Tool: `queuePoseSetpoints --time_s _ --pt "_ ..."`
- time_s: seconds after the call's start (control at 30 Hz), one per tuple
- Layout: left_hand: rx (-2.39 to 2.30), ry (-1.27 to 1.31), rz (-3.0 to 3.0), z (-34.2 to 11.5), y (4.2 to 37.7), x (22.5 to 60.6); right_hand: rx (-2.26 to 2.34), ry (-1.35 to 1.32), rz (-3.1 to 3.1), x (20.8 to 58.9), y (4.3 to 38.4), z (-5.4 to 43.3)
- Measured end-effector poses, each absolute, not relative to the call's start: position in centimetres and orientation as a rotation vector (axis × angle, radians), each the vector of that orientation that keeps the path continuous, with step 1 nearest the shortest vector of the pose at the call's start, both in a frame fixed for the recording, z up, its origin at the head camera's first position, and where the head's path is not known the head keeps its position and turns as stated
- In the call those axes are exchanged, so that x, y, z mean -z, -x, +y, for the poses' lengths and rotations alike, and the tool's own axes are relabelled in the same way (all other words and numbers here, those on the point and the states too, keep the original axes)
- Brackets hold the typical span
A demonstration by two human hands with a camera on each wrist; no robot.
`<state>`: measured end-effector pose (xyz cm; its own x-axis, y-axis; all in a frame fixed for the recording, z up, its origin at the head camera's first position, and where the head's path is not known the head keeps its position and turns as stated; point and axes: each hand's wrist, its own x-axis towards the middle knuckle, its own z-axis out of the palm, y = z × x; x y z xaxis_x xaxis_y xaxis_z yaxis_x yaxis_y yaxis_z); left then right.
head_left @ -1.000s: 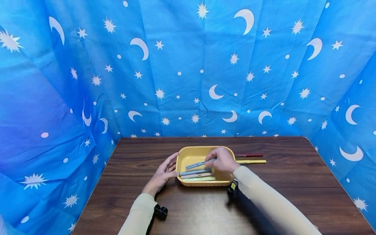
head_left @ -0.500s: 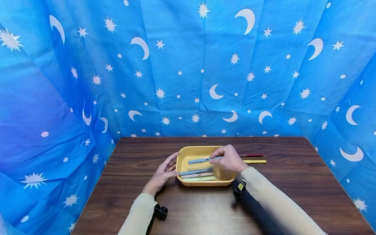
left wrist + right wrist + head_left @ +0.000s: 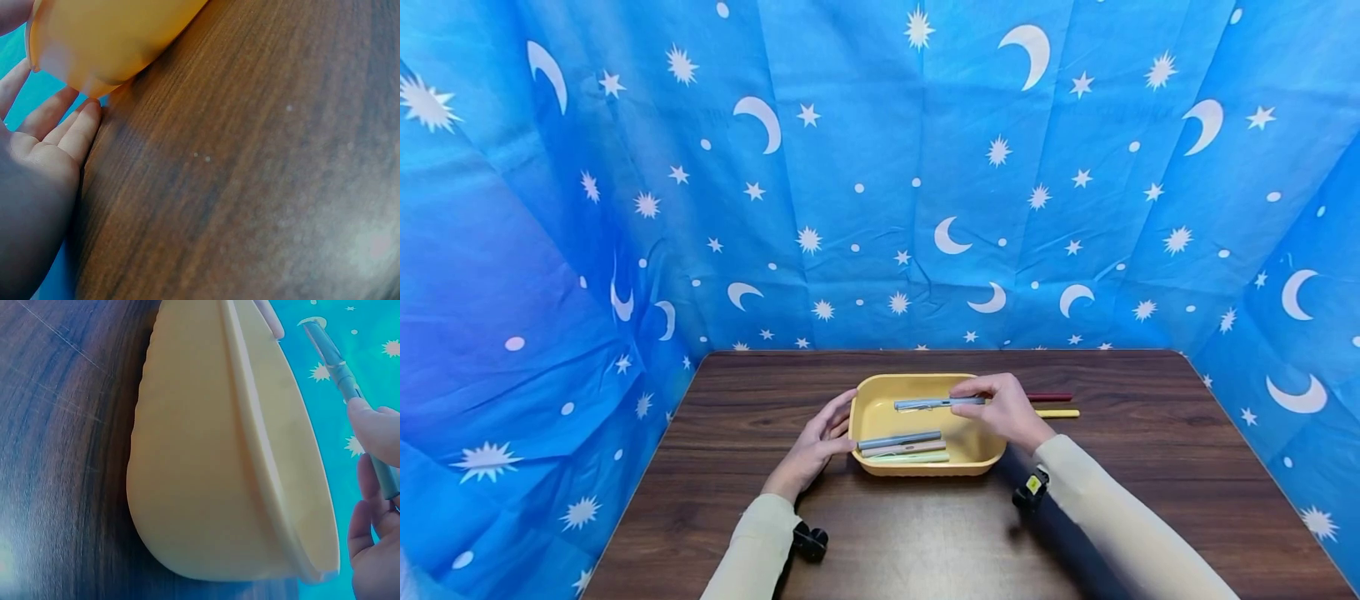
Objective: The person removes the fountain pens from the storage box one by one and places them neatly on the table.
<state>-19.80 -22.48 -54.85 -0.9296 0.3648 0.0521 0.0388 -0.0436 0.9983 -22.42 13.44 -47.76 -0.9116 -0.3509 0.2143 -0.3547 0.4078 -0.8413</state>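
Note:
In the head view my right hand [image 3: 1006, 410] pinches a light blue capped pen [image 3: 921, 405] between thumb and fingers, above the back right part of a yellow plastic basin [image 3: 917, 470]. The pen lies nearly level, its cap end pointing left; the right wrist view shows it raised over the rim. My left hand [image 3: 814, 446] holds the basin's left end, thumb at the rim and fingers along the outer wall. Inside the basin, near its front left, lie a grey-blue pen [image 3: 898, 439], a pale pink pen [image 3: 917, 447] and a light green pen [image 3: 913, 457], side by side.
On the brown wooden table [image 3: 895, 542], right of the basin, lie a dark red pen [image 3: 1051, 397] and a yellow pen [image 3: 1058, 413], both partly behind my right hand. A blue cloth [image 3: 880, 167] with moons and stars hangs behind the table and at both sides.
My right hand has moved right with the light blue pen, which has turned from slanted to nearly level. The left hand and the basin have stayed put.

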Motion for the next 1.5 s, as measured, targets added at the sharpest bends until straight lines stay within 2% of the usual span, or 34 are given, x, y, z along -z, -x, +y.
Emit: queuePoseSetpoints --time_s 0.9,1.5 --pt "-2.075 -0.46 1.99 -22.5 20.0 54.9 -1.491 -0.552 -2.544 47.8 21.4 20.8" --pt "-2.093 -0.476 1.97 -22.4 19.9 54.8 -1.405 -0.422 -2.592 49.5 20.5 25.7"
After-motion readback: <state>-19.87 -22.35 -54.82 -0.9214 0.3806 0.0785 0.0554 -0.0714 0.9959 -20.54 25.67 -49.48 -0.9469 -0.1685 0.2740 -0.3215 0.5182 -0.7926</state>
